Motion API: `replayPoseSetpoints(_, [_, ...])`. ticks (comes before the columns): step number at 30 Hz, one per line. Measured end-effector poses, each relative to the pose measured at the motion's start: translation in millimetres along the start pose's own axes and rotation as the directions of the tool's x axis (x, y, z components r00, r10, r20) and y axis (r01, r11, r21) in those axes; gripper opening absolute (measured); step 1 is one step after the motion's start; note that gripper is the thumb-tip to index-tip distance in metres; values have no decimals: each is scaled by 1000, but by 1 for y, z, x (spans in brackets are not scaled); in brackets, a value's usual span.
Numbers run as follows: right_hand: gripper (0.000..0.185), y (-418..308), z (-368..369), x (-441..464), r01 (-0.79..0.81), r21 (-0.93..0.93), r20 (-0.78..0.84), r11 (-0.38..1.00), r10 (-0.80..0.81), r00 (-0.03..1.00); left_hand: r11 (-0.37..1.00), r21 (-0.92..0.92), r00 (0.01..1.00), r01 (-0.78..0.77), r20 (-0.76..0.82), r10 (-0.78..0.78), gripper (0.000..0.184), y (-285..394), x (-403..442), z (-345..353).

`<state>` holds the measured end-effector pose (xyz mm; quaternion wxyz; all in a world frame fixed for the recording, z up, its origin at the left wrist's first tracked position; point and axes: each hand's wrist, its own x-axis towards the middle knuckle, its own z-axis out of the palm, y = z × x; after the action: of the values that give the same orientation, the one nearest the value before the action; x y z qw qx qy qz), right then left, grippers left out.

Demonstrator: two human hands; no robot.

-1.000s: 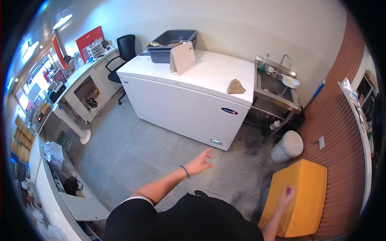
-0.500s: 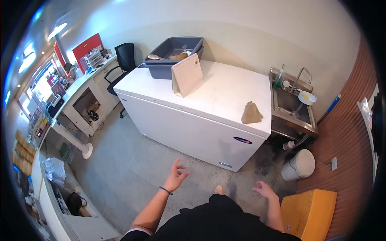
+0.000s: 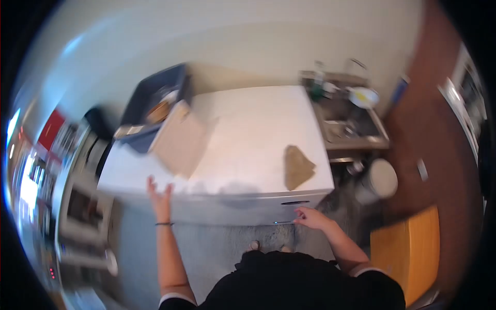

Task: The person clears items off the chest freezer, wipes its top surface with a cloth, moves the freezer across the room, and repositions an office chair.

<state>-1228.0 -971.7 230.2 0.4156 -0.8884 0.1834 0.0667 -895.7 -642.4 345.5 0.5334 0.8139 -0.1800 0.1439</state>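
My left hand is up at the front edge of the white chest freezer, fingers spread and holding nothing. The standing desk calendar is just beyond it on the lid. In front of the freezer's face, low on the right, is my right hand. Its fingers are loosely bent and apart, with nothing in them. A crumpled brownish cloth lies on the lid's right front corner, above that hand. Behind the calendar, a grey plastic tub holds a brown item and other things blurred by motion.
At the right are a metal sink with a white bowl, a lidded white bucket and a yellow wooden cabinet. A black office chair and a counter stand to the left.
I have stepped up closer to the freezer, and the view has swung with blur. My left hand has risen to the lid's edge; my right hand has moved forward to the freezer's front.
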Motion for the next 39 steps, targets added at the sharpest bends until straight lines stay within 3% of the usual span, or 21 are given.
replayPoseSetpoints(3, [46,-8,16,-20,-191,-71,-103,979,183,978,984,-176,997,34,68,-22,60,-7,74,22])
replayPoseSetpoints(4, [46,-8,28,-31,-284,10,-182,959,281,942,912,-410,991,21,130,35,58,-40,101,35])
replayPoseSetpoints(6, [48,-5,55,-52,-383,196,-146,903,413,899,992,-122,995,46,99,-34,44,-59,128,57])
replayPoseSetpoints(9, [49,-31,87,-88,-539,199,-94,818,564,820,982,-93,983,166,-58,-172,48,-55,130,76])
replayPoseSetpoints(13, [50,-39,145,-120,-624,275,-143,732,673,726,986,-149,996,-79,-51,72,49,23,119,61])
replayPoseSetpoints(14, [50,-42,153,-128,-607,369,-153,704,691,707,960,-232,982,-156,67,176,45,59,110,58])
replayPoseSetpoints(16, [49,-48,170,-150,-583,499,-170,641,732,660,959,-8,917,-284,289,274,32,113,99,45])
replayPoseSetpoints(18, [47,-51,183,-171,-635,390,-234,667,738,632,922,-192,831,-335,401,385,27,137,90,52])
replayPoseSetpoints(21, [45,-70,186,-220,-530,558,-391,639,766,511,694,-680,464,-238,548,696,28,153,71,76])
replayPoseSetpoints(22, [44,-84,183,-242,-504,600,-425,621,781,457,432,-885,239,-172,388,890,42,187,37,97])
replayPoseSetpoints(23, [44,-96,184,-263,-402,682,-471,611,787,398,392,-920,74,-23,389,918,43,218,-9,105])
replayPoseSetpoints(24, [44,-107,190,-287,-293,746,-506,598,795,334,407,-904,-200,-133,427,882,48,241,-36,118])
replayPoseSetpoints(25, [44,-119,202,-312,-283,770,-492,571,815,306,354,-935,-292,23,333,897,48,258,-86,128])
replayPoseSetpoints(26, [44,-130,214,-335,4,840,-537,543,829,158,284,-958,-396,48,243,886,45,283,-141,127])
replayPoseSetpoints(27, [44,-136,227,-365,286,805,-541,520,841,-8,253,-950,-408,181,161,899,35,304,-201,118])
replayPoseSetpoints(28, [44,-140,246,-396,292,806,-528,516,848,-40,221,-925,-408,308,81,909,25,318,-254,108])
replayPoseSetpoints(31, [46,-162,305,-474,594,682,-328,426,905,-272,506,-788,-642,351,192,743,26,327,-378,90])
replayPoseSetpoints(33, [46,-185,318,-512,32,771,-489,636,624,-609,496,-820,-752,287,128,646,25,336,-448,71])
replayPoseSetpoints(34, [46,-197,313,-527,35,775,-483,630,629,-609,445,-858,-788,256,81,610,24,341,-478,58])
replayPoseSetpoints(36, [50,-211,295,-553,-445,685,-727,577,498,-473,288,-885,-771,365,-114,627,23,344,-532,41])
replayPoseSetpoints(39, [42,-190,280,-578,-492,587,-810,643,479,-339,347,-811,-787,470,-207,582,23,356,-586,22])
